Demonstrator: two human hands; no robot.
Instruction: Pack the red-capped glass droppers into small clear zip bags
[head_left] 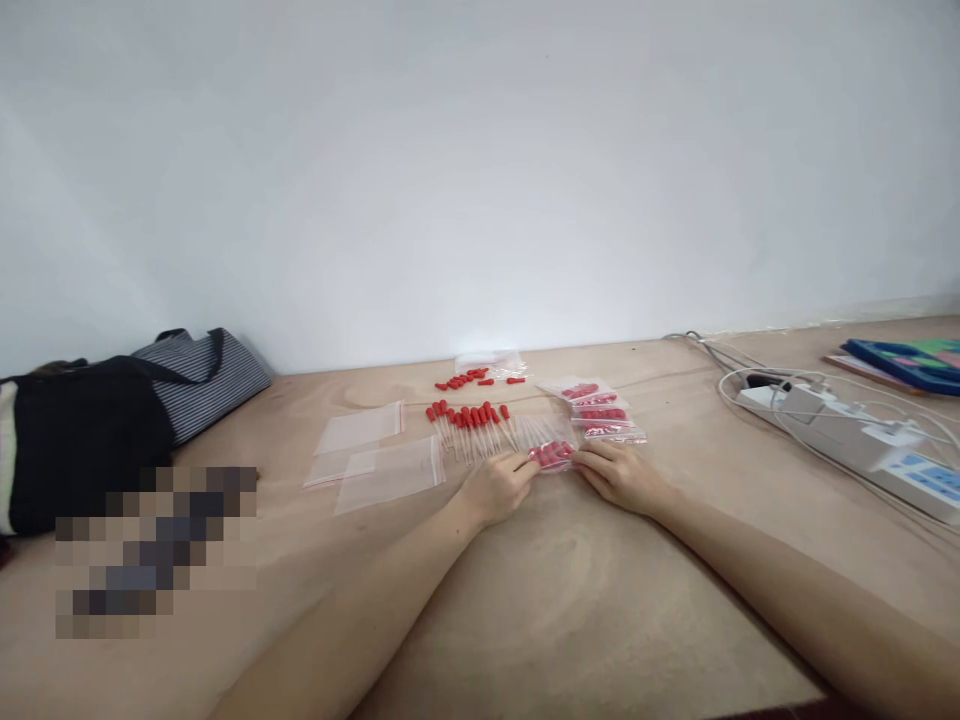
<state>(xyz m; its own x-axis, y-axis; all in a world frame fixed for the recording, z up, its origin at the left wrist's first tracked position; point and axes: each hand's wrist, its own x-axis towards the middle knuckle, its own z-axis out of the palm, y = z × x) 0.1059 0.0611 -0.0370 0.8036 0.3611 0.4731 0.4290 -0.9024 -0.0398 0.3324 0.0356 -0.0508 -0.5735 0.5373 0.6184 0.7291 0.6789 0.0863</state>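
Observation:
Between my two hands lies a clear zip bag point(551, 456) filled with red-bulbed droppers, its near end toward me. My left hand point(497, 488) pinches the bag's left corner with closed fingers. At the right corner, my right hand point(616, 474) grips the same bag. Just beyond my left hand, several loose droppers point(472, 432) with red rubber bulbs and clear tips lie in a row. Separate red bulbs point(466, 378) are scattered farther back. Filled bags point(600, 412) overlap in a stack behind my right hand. Flat zip bags point(390, 478) without contents rest to the left.
Against the wall sits another clear bag point(487, 362). A black bag point(90, 430) and a striped bag point(202, 385) stand at the left, near a blurred-out patch. On the right are a white power strip point(915, 475) with cables and a blue-edged colourful item point(911, 362).

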